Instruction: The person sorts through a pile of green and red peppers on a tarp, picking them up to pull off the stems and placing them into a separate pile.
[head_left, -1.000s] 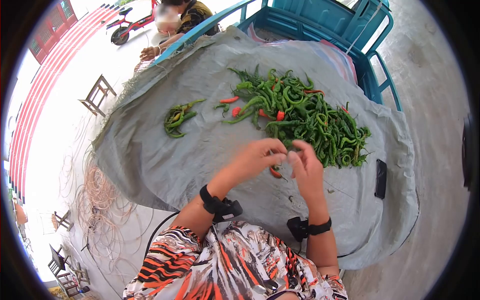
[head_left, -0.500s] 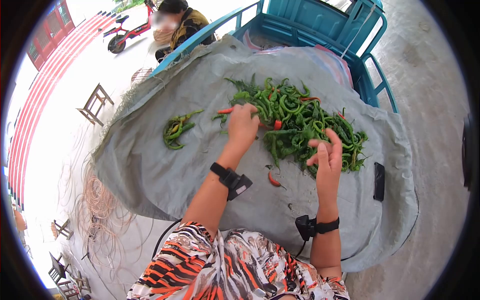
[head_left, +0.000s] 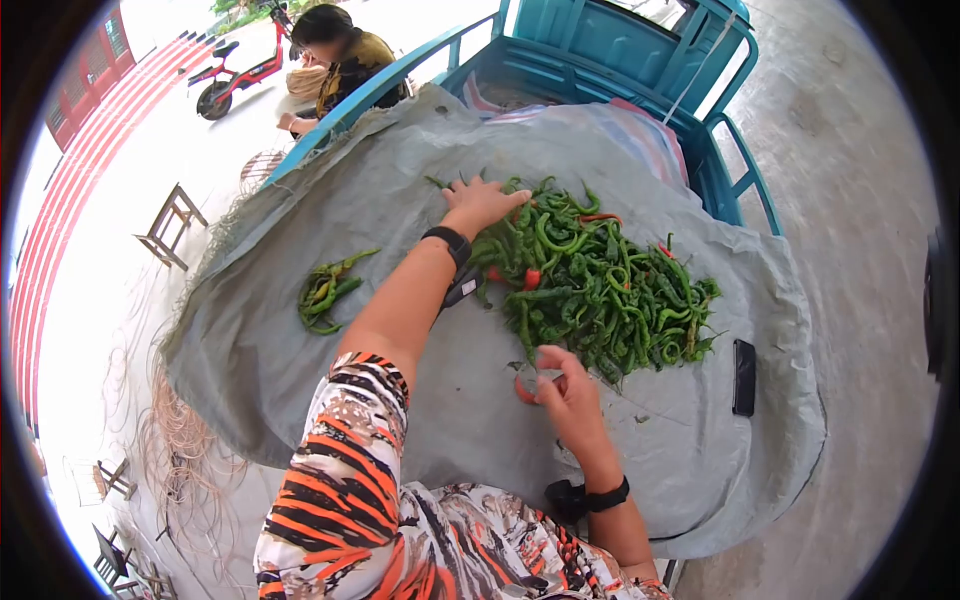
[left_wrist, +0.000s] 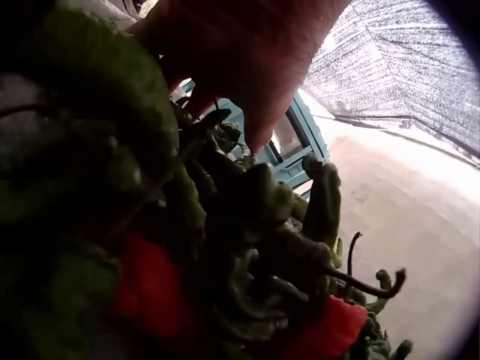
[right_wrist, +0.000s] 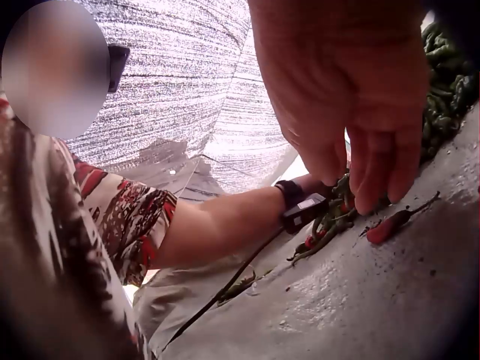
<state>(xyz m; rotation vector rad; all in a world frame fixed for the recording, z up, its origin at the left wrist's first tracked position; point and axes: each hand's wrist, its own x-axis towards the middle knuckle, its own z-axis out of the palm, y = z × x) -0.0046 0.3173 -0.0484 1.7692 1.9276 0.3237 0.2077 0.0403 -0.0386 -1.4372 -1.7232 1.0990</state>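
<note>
A heap of green chili peppers with a few red ones lies on a grey tarp. My left hand reaches over the heap's far left edge, fingers spread and touching the peppers. In the left wrist view, that hand arches above green peppers and a red pepper. My right hand hovers at the heap's near edge, fingers loosely bent, beside a single red chili pepper. In the right wrist view, this red chili lies on the tarp below the fingertips.
A small bunch of green peppers lies apart on the left. A black phone rests at the right. Behind the tarp stands a blue cart bed. A person sits beyond its left rail, near a wooden stool.
My hands were together before the heap, then parted. The left hand has gone forward to the far left edge of the peppers. The right went outward, then came back near the lone red chili.
</note>
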